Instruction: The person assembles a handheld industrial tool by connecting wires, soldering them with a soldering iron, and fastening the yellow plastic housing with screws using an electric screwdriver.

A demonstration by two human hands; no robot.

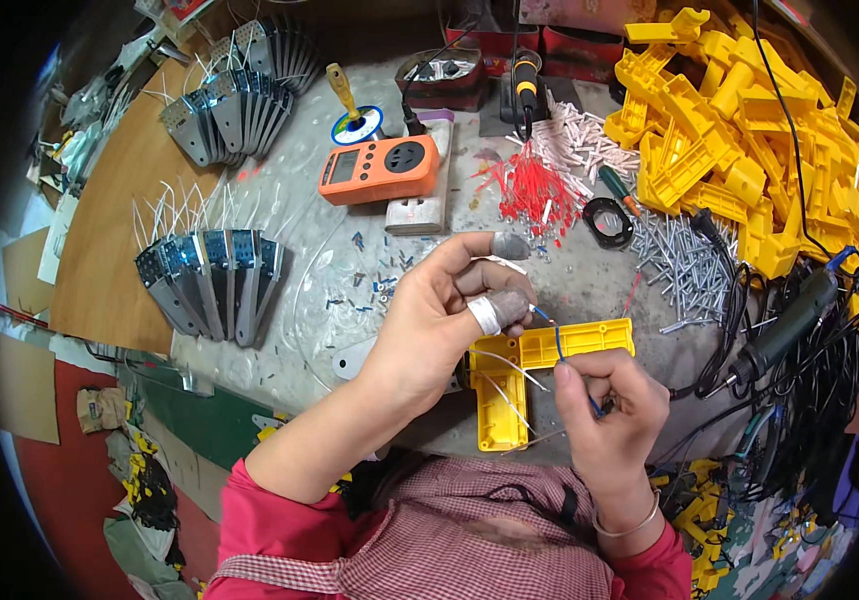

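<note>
My left hand (445, 305), with grey coverings on its fingertips and white tape round the thumb, is closed in a pinch on one end of a blue wire (556, 328). Lower and to the right, my right hand (615, 400) pinches the same wire between thumb and fingers, so a short bent length shows between the hands. Beneath them an L-shaped yellow plastic housing (598, 338) lies open on the table. Thin white wires (518, 368) stick out across it. A grey metal plate (350, 358) shows partly from under my left forearm.
An orange socket meter (375, 170) stands beyond my hands. Fanned metal plates with wires (215, 285) lie left. Red-leaded parts (535, 185), loose screws (685, 268) and heaped yellow housings (740, 130) fill the right, near a dark corded tool (785, 325) and black cables (815, 410).
</note>
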